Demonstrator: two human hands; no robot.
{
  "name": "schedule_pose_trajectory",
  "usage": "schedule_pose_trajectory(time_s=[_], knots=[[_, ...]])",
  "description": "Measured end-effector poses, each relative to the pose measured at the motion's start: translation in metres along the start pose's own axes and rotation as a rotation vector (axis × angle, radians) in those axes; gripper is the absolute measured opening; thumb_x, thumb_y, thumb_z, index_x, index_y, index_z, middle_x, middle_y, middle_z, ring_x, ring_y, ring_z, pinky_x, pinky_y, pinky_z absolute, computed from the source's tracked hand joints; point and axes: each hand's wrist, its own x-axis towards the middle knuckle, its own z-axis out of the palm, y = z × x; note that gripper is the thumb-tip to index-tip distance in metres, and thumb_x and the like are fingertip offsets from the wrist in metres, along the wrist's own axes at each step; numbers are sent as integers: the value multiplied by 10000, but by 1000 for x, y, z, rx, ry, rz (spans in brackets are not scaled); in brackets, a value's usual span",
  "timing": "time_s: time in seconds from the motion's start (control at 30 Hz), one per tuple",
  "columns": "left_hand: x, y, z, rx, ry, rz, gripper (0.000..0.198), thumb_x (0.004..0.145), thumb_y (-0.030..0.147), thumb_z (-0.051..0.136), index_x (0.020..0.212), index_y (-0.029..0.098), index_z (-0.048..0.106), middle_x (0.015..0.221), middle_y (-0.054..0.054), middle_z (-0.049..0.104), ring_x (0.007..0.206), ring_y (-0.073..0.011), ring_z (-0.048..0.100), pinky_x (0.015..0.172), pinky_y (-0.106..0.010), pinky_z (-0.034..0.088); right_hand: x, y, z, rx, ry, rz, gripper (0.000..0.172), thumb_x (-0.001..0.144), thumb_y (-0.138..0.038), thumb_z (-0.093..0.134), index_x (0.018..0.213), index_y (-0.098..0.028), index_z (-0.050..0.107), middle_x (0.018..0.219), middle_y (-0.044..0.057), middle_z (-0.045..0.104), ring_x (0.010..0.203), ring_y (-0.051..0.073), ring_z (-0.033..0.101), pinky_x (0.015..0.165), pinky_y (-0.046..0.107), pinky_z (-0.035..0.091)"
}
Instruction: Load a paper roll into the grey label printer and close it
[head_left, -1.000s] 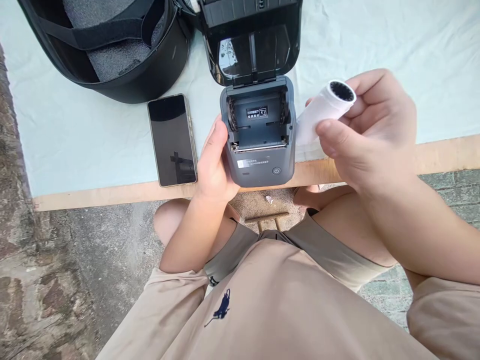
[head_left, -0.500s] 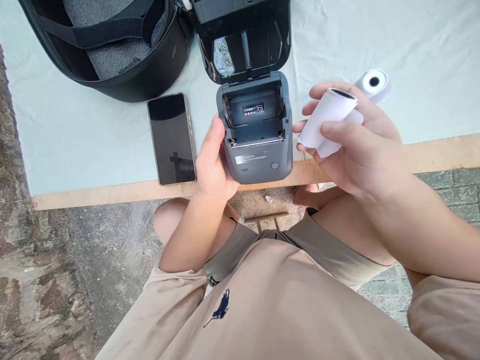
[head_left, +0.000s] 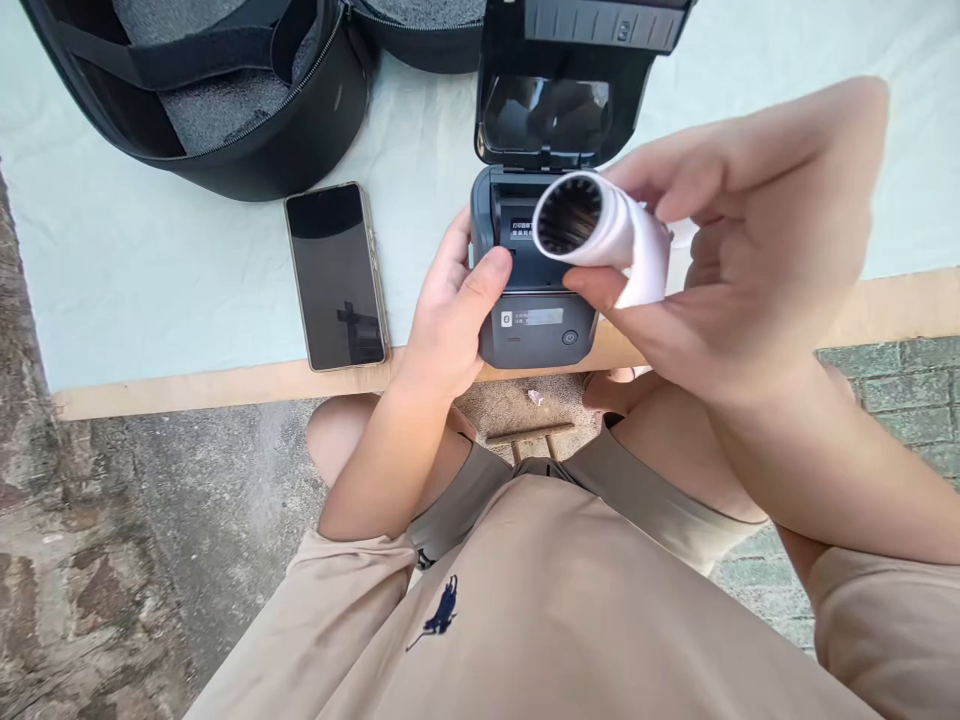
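Note:
My left hand (head_left: 454,315) grips the left side of a dark grey label printer (head_left: 536,335), its thumb on the rim of the paper bay. The printer's black lid (head_left: 555,100) stands raised at the back. My right hand (head_left: 735,240) holds a white paper roll (head_left: 649,255) between thumb and fingers, over the right part of the bay. The roll's hollow ribbed core faces me, and a loose end of paper hangs down from it. The roll hides much of the bay.
A smartphone (head_left: 335,275) lies on the cloth-covered table (head_left: 420,120), left of the printer. Behind it sits an open black case (head_left: 300,150) with grey foam and a strap. The wooden table edge (head_left: 225,383) runs close to my knees. A second roll is mostly hidden behind my right hand.
My right hand has moved left and turned the paper roll so its core faces me, over the printer. The printer has shifted right and turned, and my left thumb now rests on its rim.

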Motion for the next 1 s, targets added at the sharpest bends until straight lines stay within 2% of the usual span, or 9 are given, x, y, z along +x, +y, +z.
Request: schedule_pose_trajectory(time_s=[0.13,0.27,0.37,0.47,0.63,0.73,0.87,1.0], knots=[[-1,-3,-2,34,-21,-2,319,874,445,659,1133,265,610,1200,-16,653,1364,-279,519,1131,-426,491,10,-8,3,-277,-110,83,209,855,-180,590,868,-290,413,933,-41,668,916,188,673,723,375,525],[-2,-6,-9,60,-47,-25,395,873,449,656,1220,287,562,1306,-9,607,1374,-244,514,1128,-373,484,11,-3,6,-365,-185,134,154,850,-196,569,905,-301,471,951,-13,693,945,251,664,756,444,527],[-1,-9,-13,65,-67,-7,497,812,475,718,1252,312,554,1370,10,585,1390,-230,483,1174,-350,434,11,3,8,-360,-202,56,111,880,-179,549,870,-288,537,1011,-14,724,989,261,665,833,480,535],[-1,-9,-13,44,-76,-7,527,827,487,700,1286,293,529,1354,5,593,1402,-235,477,1194,-375,407,10,5,9,-361,-192,-36,103,922,-227,547,846,-265,607,1046,-16,734,985,260,670,869,499,532],[-3,-2,-5,-73,-58,-37,412,881,436,658,1232,252,544,1193,-17,652,1324,-264,568,1088,-409,510,5,3,10,-299,-117,-146,92,923,-232,576,910,-255,665,971,-2,737,917,221,678,829,439,549],[-3,1,-4,-131,-15,-50,282,906,407,625,1142,261,577,1122,-15,677,1350,-261,541,1088,-421,516,1,5,14,-198,-120,-257,75,907,-225,609,940,-248,672,946,-4,735,916,200,686,819,407,564],[-3,4,-5,-150,-14,-70,217,921,414,585,1097,288,582,1089,-8,684,1395,-267,486,1123,-464,486,-3,12,18,-157,-173,-324,156,900,-206,607,1032,-246,679,1018,25,723,1097,250,664,941,457,573],[-6,8,-3,-114,-23,-97,274,880,345,643,1127,272,551,1058,-19,676,1297,-272,576,1033,-427,533,-7,17,18,-167,-174,-350,213,877,-188,620,1074,-253,672,1083,56,689,1183,278,609,1010,475,560]])
